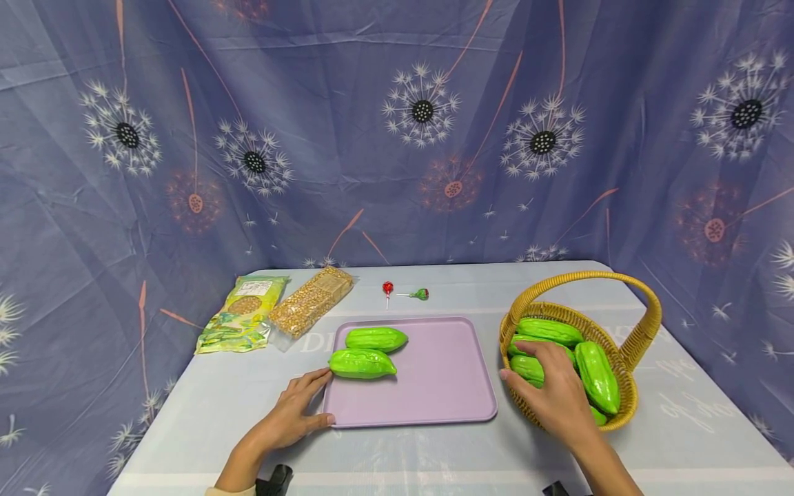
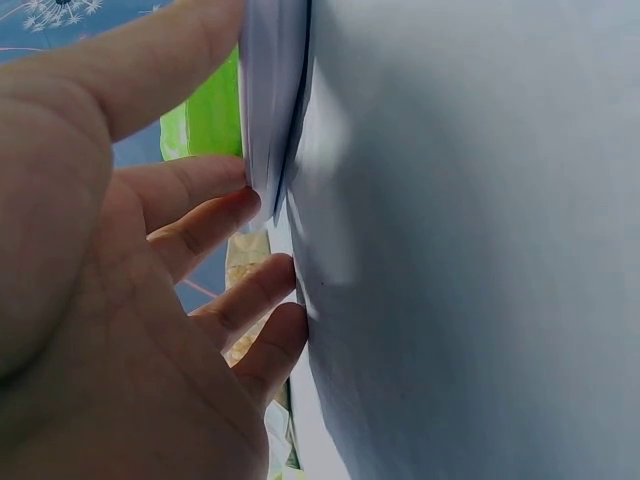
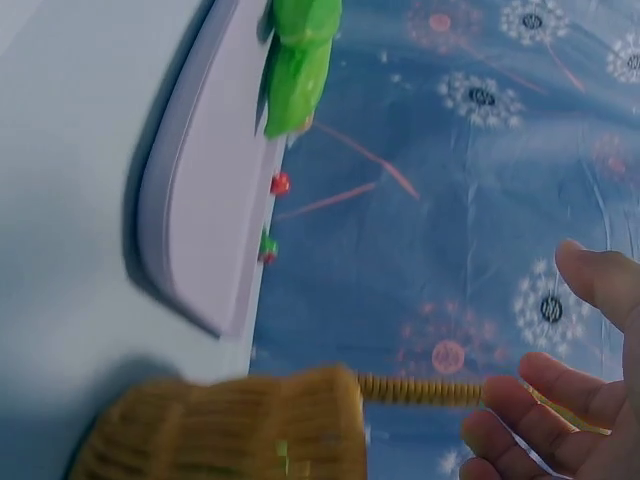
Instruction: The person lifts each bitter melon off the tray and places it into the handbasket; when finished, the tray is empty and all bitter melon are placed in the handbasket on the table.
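The left hand, its fingers relaxed, touches the left rim of the lilac tray. On the tray's left part, two green gourds lie side by side, long axes running left to right, tapered tips pointing right. The right hand, fingers loosely spread, hovers over the wicker basket of more gourds (the rightmost runs near to far). A pale cloth covers the table; a blue dandelion-print curtain hangs behind.
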The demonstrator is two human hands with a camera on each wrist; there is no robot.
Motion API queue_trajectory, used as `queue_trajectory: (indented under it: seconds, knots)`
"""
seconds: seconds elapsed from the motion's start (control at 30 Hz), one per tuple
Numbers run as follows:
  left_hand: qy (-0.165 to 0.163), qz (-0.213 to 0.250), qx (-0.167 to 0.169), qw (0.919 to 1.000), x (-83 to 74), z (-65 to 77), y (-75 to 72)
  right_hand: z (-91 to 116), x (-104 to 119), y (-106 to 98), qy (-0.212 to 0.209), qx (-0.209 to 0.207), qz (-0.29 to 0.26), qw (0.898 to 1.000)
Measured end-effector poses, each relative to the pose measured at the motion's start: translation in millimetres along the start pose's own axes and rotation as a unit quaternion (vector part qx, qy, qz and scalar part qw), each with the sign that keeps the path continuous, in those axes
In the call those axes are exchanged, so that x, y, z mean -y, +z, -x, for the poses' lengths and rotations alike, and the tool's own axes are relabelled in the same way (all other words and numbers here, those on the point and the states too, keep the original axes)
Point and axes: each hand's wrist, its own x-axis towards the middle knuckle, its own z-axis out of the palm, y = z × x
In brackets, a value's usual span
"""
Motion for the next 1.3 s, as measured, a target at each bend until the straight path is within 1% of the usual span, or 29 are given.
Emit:
queue_trajectory:
  seconds: [0.1,0.3,0.47,0.6,0.83,1.03,1.3]
  knots:
    - [0.0,0.0,0.0,1.0,-0.1,0.0,-0.1,-2.1,7.8,7.6,-0.012,0.003,-0.005,1.0]
    - [0.003,0.0,-0.002,1.0,-0.4,0.0,0.0,-6.2,20.2,21.8,-0.015,0.021,-0.018,0.999]
    - [0.007,-0.003,-0.004,1.0,-0.7,0.1,0.3,-10.1,28.5,33.1,-0.024,0.029,-0.04,0.998]
    - [0.01,-0.004,-0.006,0.9999,-0.5,0.1,0.4,-13.6,34.1,42.3,-0.037,0.046,-0.061,0.996]
    - [0.009,-0.005,-0.007,0.9999,-0.3,0.0,0.6,-16.7,38.2,62.4,-0.062,0.088,-0.073,0.992]
    - [0.005,-0.006,-0.003,1.0,-0.4,-0.2,0.4,-17.7,39.4,81.7,-0.108,0.093,-0.087,0.986]
    - [0.008,-0.008,-0.002,0.9999,0.4,-0.3,0.7,-20.2,44.8,101.2,-0.12,0.122,-0.088,0.981]
